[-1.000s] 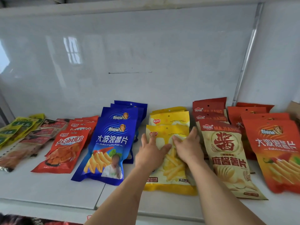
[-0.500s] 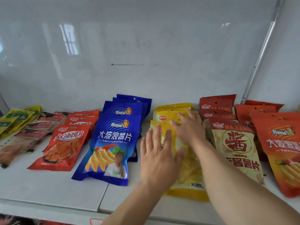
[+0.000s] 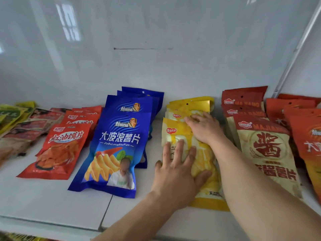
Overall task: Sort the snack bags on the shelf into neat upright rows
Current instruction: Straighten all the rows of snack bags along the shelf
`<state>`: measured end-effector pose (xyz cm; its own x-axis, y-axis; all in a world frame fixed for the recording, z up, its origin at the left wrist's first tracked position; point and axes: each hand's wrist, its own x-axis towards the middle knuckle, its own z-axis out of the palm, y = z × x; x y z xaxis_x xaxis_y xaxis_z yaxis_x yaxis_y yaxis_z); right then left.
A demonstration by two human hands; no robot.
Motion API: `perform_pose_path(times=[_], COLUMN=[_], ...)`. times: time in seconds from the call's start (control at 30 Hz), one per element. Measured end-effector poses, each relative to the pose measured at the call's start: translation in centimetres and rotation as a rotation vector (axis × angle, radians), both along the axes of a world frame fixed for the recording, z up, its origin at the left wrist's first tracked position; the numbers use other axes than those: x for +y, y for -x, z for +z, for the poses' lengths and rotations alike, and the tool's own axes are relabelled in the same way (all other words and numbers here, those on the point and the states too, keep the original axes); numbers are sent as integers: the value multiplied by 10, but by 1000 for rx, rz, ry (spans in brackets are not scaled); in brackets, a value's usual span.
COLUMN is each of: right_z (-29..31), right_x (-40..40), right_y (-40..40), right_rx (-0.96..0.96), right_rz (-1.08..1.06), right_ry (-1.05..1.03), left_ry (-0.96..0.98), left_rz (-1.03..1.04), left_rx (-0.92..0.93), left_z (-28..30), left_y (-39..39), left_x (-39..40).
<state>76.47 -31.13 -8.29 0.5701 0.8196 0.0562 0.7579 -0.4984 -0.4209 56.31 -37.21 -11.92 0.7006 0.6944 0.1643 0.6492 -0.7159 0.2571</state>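
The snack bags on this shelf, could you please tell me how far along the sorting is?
Done: the bags are already grouped by kind, with blue bags, yellow bags and beige sauce bags in overlapping rows. In hand: the left hand lies flat on the front yellow bag, and the right hand reaches to the ones behind. Left: every row lies leaning back, not upright, and the far-left bags look loosely piled.

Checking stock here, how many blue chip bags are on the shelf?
4 visible: the front blue bag lies flat, with three more overlapped behind it, only their top edges showing. More may be hidden underneath.
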Motion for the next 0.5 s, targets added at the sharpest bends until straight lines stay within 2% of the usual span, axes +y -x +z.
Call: perform_pose_path(times=[0.27, 0.4, 0.5], right_z=[5, 10, 13], right_x=[-3, -17, -27], right_y=[5, 6, 4], right_rx=[87, 301, 412], right_rz=[6, -2, -53], right_ry=[-21, -271, -408], left_ry=[5, 0, 29], left_rz=[4, 16, 49], left_rx=[0, 37, -20], left_z=[-3, 3, 9], left_y=[0, 1, -2], left_x=[2, 2, 2])
